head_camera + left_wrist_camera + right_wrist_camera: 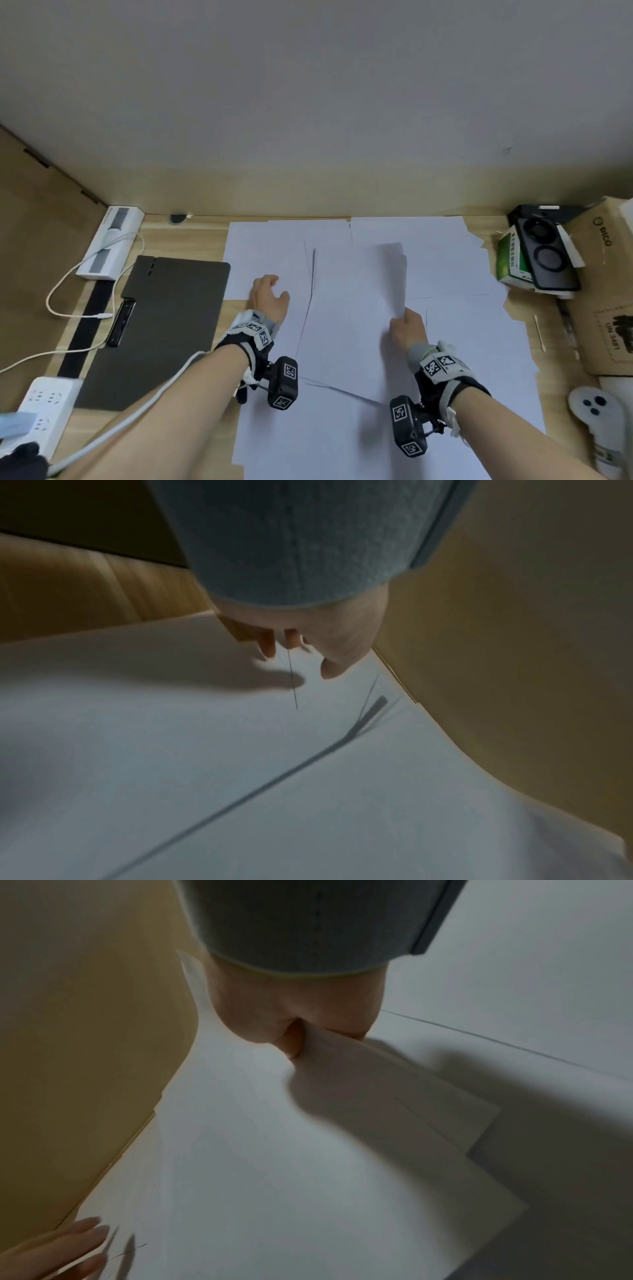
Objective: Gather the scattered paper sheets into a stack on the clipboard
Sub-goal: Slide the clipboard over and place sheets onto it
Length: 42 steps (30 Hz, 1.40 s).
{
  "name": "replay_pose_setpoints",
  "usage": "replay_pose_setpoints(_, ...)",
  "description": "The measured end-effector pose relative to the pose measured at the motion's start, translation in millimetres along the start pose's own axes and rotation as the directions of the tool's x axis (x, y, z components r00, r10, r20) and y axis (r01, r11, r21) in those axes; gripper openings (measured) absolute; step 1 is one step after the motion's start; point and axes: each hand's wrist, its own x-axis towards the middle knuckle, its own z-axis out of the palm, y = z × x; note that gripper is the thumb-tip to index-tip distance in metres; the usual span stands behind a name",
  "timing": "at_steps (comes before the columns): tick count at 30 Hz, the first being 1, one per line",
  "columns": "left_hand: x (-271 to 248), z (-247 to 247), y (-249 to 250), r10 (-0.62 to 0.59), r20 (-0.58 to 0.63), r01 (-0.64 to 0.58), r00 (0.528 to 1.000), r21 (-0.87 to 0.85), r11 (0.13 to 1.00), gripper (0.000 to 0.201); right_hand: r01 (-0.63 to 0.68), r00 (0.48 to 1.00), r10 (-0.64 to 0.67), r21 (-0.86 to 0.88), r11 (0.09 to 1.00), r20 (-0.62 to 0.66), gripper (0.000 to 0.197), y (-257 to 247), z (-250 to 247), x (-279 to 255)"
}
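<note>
The right hand (407,329) was nearest to the work, with its fingers (295,1039) pinching the near edge of a small bunch of paper sheets (356,308) and lifting that edge off the counter (191,236). The bunch ran long from near to far, its far end pointing at the wall and tipped a little to the right. The left hand (269,298) was a bit farther out and to the left, open, with loose fingers (267,645) spread low over the left edge of the same bunch; whether they touched the paper could not be told. More loose sheets (445,246) lay flat all around, some near, some far back by the wall. The dark clipboard (164,318) lay to the left of both hands, just beside the papers, long from near to far like the bunch, and had no paper on it. So the bunch probably had to travel left, and the left hand was the closer one to the clipboard.
</note>
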Motion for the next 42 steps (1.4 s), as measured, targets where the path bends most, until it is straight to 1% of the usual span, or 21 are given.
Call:
replay_pose_setpoints(3, 15, -11, -7, -0.059, 0.001, 0.059, 0.998, 0.07, 0.996, 0.054, 0.011, 1.0, -0.011, -0.01, 1.0, -0.024, 0.023, 4, 4, 8)
replay_pose_setpoints(7, 24, -14, 3, -0.038, 0.072, 0.03, 0.997, 0.113, 0.993, 0.057, 0.006, 0.999, -0.007, -0.03, 1.0, -0.034, 0.022, 9, 4, 14)
replay_pose_setpoints(11, 31, -13, 16, -0.108, 0.151, 0.086, 0.983, 0.143, 0.986, 0.05, -0.018, 0.999, 0.017, -0.039, 0.999, -0.039, 0.026, 11, 6, 17)
replay_pose_setpoints(13, 34, -14, 21, -0.102, 0.135, 0.08, 0.986, 0.156, 0.985, 0.043, -0.017, 0.999, 0.015, -0.056, 0.998, -0.034, 0.024, 10, 7, 18)
replay_pose_setpoints(16, 33, -14, 27, -0.075, 0.165, 0.042, 0.983, 0.194, 0.98, 0.021, -0.017, 0.999, 0.014, -0.077, 0.997, -0.036, 0.024, 10, 7, 20)
replay_pose_setpoints(18, 30, -14, 28, -0.049, 0.172, 0.009, 0.984, 0.224, 0.975, 0.016, -0.014, 0.999, 0.011, -0.075, 0.997, -0.036, 0.023, 11, 8, 20)
replay_pose_setpoints(19, 29, -14, 26, -0.031, 0.172, -0.007, 0.985, 0.218, 0.976, 0.018, -0.016, 0.999, 0.013, -0.074, 0.997, -0.036, 0.023, 10, 8, 19)
replay_pose_setpoints(21, 29, -15, 20, -0.004, 0.165, -0.031, 0.986, 0.21, 0.977, 0.039, -0.012, 0.999, 0.009, -0.068, 0.998, -0.035, 0.025, 10, 8, 18)
replay_pose_setpoints(23, 26, -19, 22, -0.019, 0.166, -0.019, 0.986, 0.222, 0.975, 0.059, -0.002, 1.0, 0.0, -0.063, 0.998, -0.027, 0.025, 10, 7, 18)
replay_pose_setpoints(24, 26, -19, 24, -0.052, 0.185, 0.007, 0.981, 0.237, 0.972, 0.058, 0.0, 1.0, -0.001, -0.061, 0.998, -0.024, 0.026, 10, 7, 17)
replay_pose_setpoints(26, 25, -23, 32, -0.105, 0.244, 0.032, 0.964, 0.285, 0.958, 0.032, 0.002, 1.0, -0.003, -0.056, 0.998, -0.018, 0.025, 11, 7, 18)
replay_pose_setpoints(27, 24, -24, 35, -0.129, 0.279, 0.042, 0.952, 0.296, 0.954, 0.024, 0.003, 1.0, -0.003, -0.053, 0.999, -0.016, 0.024, 13, 6, 18)
replay_pose_setpoints(28, 25, -24, 34, -0.155, 0.304, 0.058, 0.94, 0.306, 0.95, 0.026, 0.0, 1.0, -0.001, -0.051, 0.999, -0.014, 0.023, 13, 6, 16)
replay_pose_setpoints(29, 24, -25, 33, -0.159, 0.312, 0.062, 0.937, 0.3, 0.952, 0.037, -0.002, 1.0, 0.001, -0.047, 0.999, -0.011, 0.023, 13, 5, 15)
replay_pose_setpoints(30, 24, -24, 31, -0.149, 0.301, 0.063, 0.942, 0.277, 0.959, 0.047, -0.005, 1.0, 0.005, -0.038, 0.999, -0.01, 0.024, 14, 4, 14)
replay_pose_setpoints(31, 23, -24, 29, -0.12, 0.279, 0.049, 0.953, 0.25, 0.967, 0.048, -0.011, 1.0, 0.011, -0.031, 0.999, -0.01, 0.024, 15, 3, 14)
replay_pose_setpoints(32, 20, -25, 31, -0.095, 0.249, 0.038, 0.964, 0.225, 0.974, 0.042, -0.022, 1.0, 0.022, -0.024, 0.999, -0.014, 0.024, 15, 3, 14)
replay_pose_setpoints(34, 18, -30, 37, -0.057, 0.137, 0.036, 0.989, 0.147, 0.988, 0.041, -0.051, 0.998, 0.051, -0.015, 0.999, -0.033, 0.025, 14, -1, 13)
replay_pose_setpoints(36, 20, -43, 46, -0.028, -0.023, 0.029, 0.999, 0.049, 0.998, 0.034, -0.076, 0.996, 0.074, -0.028, 0.997, -0.046, 0.026, 10, -7, 11)
replay_pose_setpoints(39, 28, -69, 55, -0.047, -0.198, 0.021, 0.979, -0.13, 0.991, 0.024, -0.106, 0.992, 0.103, -0.033, 0.994, -0.079, 0.026, 6, -15, 10)
replay_pose_setpoints(42, 30, -98, 57, -0.141, -0.35, 0.017, 0.926, -0.334, 0.942, 0.024, -0.135, 0.986, 0.131, -0.036, 0.99, -0.098, 0.031, 2, -20, 6)
